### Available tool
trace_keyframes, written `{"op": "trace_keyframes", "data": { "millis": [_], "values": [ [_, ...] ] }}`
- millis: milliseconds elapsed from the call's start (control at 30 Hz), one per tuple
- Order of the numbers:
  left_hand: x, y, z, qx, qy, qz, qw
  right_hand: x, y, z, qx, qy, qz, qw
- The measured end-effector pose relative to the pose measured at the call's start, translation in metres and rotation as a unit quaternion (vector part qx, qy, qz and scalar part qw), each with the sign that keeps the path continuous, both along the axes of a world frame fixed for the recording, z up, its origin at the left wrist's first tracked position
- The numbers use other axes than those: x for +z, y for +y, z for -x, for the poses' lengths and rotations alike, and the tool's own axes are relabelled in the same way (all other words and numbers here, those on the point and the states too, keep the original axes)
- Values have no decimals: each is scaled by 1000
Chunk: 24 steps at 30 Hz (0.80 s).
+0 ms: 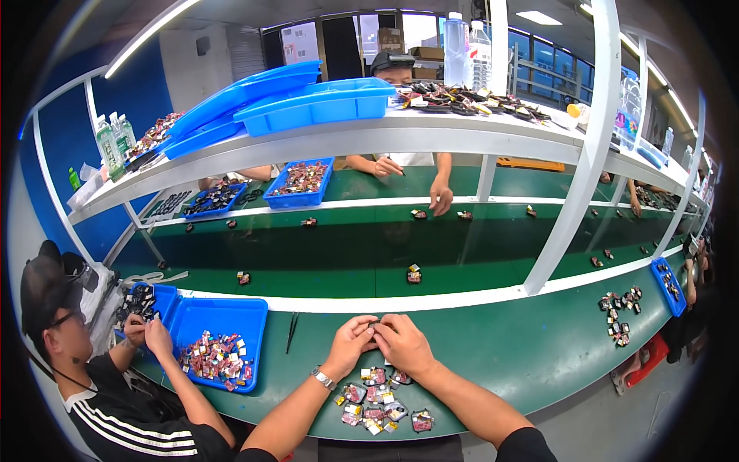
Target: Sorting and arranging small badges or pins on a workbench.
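My left hand [350,348], with a metal-banded watch [323,378] at the wrist, and my right hand [403,346] meet above the green bench. Pinched between the fingertips of both is a small dark piece [374,324], mostly covered by the fingers; it looks like a black casing. Just below my hands lies a group of small electronic assemblies [375,394], with red circuit boards and white or yellow blocks in dark and clear casings. A pair of black tweezers [292,333] rests on the bench to the left of my hands.
Left of me, a blue tray [260,339] holds loose red circuit boards, beside a seated co-worker [115,393]. Ahead, a green conveyor belt [339,266] carries scattered assemblies. A white-framed shelf [323,146] with blue trays and bottles spans above it. A co-worker's hands [440,192] reach in beyond.
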<state>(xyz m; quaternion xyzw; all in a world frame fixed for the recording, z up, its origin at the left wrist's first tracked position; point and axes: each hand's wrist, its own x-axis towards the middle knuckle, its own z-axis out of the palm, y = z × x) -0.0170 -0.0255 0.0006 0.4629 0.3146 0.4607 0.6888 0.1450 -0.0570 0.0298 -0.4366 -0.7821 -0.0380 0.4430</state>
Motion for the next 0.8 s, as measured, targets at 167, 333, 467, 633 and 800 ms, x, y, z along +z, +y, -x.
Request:
{"op": "trace_keyframes", "data": {
  "millis": [167,333,467,633,800],
  "values": [
    [4,-1,0,-37,-34,9,999,-4,2,-1,-12,19,-3,1000],
    [3,0,0,-41,-35,17,998,-4,2,0,-16,43,16,999],
    [3,0,-3,-19,-14,8,1000,-2,3,3,-19,39,10,999],
    [-1,-2,-6,37,46,-19,998,-1,2,2,59,191,142,969],
    [-8,-3,-9,50,99,-63,992,-11,7,-1,37,263,200,943]
  ]
}}
